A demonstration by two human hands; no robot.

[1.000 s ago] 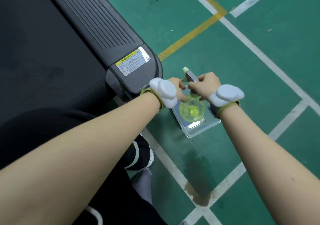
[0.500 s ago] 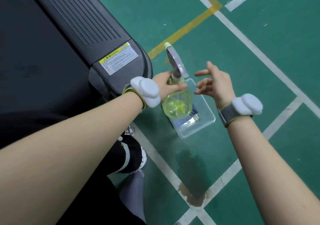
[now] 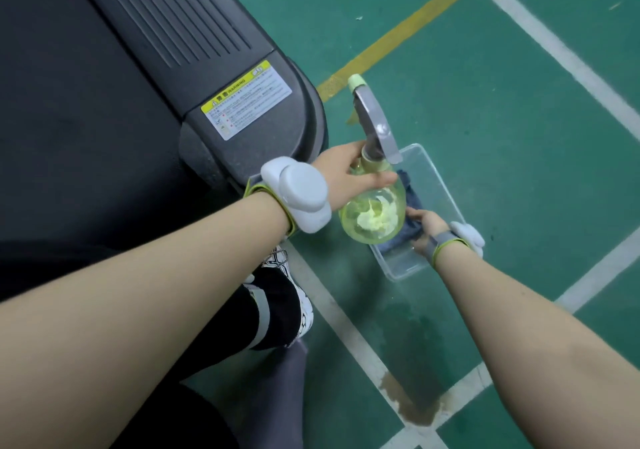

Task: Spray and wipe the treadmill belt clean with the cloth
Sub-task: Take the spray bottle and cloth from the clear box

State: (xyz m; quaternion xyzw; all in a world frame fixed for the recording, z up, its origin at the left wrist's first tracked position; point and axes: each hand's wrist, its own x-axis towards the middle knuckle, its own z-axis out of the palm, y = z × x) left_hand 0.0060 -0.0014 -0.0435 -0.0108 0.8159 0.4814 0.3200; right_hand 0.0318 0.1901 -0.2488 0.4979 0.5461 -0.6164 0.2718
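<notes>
Currently, the left hand [image 3: 341, 175] has its grip closed round the neck of the green spray bottle [image 3: 374, 216], held tilted above the clear bin [image 3: 401, 270] on the floor [image 3: 485, 137]. Inside the bin, the right hand [image 3: 427, 227] has its grip grasping the dark blue cloth [image 3: 410, 190]. Off to the left, the treadmill belt [image 3: 69, 119] lies apart from the 2 hands.

i see a green floor [image 3: 519, 137] crossed by white lines [image 3: 360, 341] and a yellow stripe [image 3: 408, 28]. a clear plastic bin [image 3: 403, 263] sits on it, with a brownish stain [image 3: 412, 407] nearer me.
</notes>
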